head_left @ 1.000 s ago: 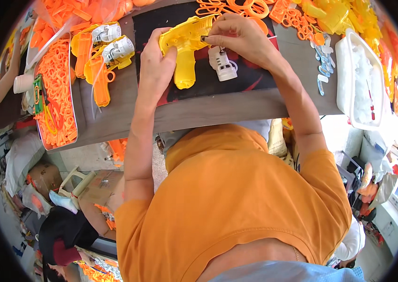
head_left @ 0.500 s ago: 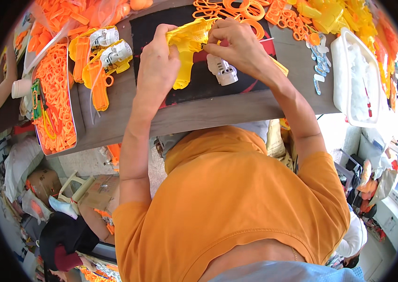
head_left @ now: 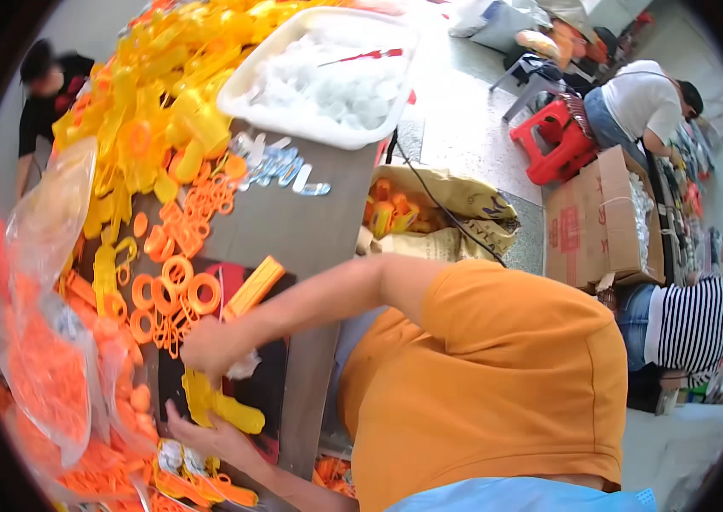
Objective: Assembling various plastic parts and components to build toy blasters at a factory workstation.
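Note:
A yellow plastic toy-gun shell [head_left: 229, 411] lies over the black-and-red mat [head_left: 273, 367] at the table's near edge. My left hand [head_left: 223, 442] is beside and partly under the shell, its visible fingers stretched out. At the shell's far end my right hand [head_left: 210, 348] is curled closed. Its fingertips are turned away, so what they grip is hidden. Partly behind the right wrist shows a whitish part [head_left: 244, 365]. An orange plastic piece [head_left: 254, 288] lies just past the right forearm.
Orange rings [head_left: 177, 273] and a heap of yellow parts [head_left: 152, 102] cover the far table. A white tub [head_left: 233, 101] holds translucent pieces and a red-handled screwdriver [head_left: 370, 56]. Clear bags of orange parts [head_left: 46, 375] lie left. Beyond are a red stool [head_left: 553, 136], a carton [head_left: 596, 218] and people.
The view has swung far to the right, bringing in the floor and other people. My left hand has loosened from the shell and its fingers have spread; my right hand stays at its far end.

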The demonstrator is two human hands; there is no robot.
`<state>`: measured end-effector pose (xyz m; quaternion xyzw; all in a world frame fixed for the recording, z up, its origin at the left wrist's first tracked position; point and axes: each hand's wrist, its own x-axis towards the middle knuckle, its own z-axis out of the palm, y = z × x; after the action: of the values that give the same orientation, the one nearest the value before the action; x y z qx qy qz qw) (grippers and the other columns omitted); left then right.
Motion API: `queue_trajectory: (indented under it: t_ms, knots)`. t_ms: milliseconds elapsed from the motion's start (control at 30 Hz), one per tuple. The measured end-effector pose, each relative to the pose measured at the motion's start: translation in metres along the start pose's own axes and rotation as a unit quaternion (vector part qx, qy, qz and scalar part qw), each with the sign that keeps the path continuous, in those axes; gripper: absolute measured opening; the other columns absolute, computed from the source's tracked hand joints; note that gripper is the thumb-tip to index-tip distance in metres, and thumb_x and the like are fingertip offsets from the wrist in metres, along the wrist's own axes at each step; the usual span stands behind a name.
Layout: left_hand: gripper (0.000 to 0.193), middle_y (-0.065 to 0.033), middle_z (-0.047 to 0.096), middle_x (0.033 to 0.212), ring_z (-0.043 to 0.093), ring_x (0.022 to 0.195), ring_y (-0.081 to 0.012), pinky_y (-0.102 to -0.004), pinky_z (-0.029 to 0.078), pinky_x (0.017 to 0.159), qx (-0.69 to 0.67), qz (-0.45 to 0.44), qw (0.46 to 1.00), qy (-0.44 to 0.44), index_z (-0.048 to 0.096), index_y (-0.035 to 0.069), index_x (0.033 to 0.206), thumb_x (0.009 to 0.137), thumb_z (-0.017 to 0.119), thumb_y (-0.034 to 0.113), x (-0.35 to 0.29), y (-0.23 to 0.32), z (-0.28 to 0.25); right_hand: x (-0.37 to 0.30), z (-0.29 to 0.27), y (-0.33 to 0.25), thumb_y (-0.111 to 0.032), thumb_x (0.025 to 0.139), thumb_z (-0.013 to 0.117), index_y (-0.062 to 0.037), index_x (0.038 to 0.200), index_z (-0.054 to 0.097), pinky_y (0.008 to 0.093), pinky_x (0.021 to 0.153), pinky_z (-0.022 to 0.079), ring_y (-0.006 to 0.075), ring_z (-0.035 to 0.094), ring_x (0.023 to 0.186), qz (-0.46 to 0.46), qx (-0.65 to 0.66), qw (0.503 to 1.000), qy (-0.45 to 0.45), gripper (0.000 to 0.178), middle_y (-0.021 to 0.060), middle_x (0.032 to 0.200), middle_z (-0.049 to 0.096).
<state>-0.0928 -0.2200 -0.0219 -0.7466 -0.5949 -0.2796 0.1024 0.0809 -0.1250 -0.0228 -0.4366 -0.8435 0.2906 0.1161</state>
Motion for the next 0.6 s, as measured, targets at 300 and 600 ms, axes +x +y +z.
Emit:
queue_trajectory:
  t_ms: [300,600]
  knots:
    - [0.021,-0.0161,0.068,0.092,0.063,0.082,-0.0297,-0.0388,0.05,0.076,-0.141,-0.136,0.98,-0.028,0.066,-0.004,0.098,0.094,0.062,0.016,-0.01,0.031,0.003,-0.032,-0.001,-0.007,-0.037,0.068,0.073,-0.0078,0.089,0.07,0.045,0.065,0.048,0.0294,0.066,0.085,-0.136,0.015,0.966,0.218,0.036,0.0091,0.085,0.068]
    - [0.013,-0.009,0.067,0.086,0.06,0.085,-0.0289,-0.0406,0.042,0.078,-0.119,-0.103,0.987,0.018,0.067,0.007,0.087,0.09,0.062,0.019,0.011,0.044,0.017,-0.159,-0.063,0.084,-0.023,0.081,0.072,-0.0087,0.125,0.06,0.041,0.097,0.04,0.0277,0.053,0.115,-0.022,-0.171,0.966,0.191,0.047,0.0098,0.118,0.06]
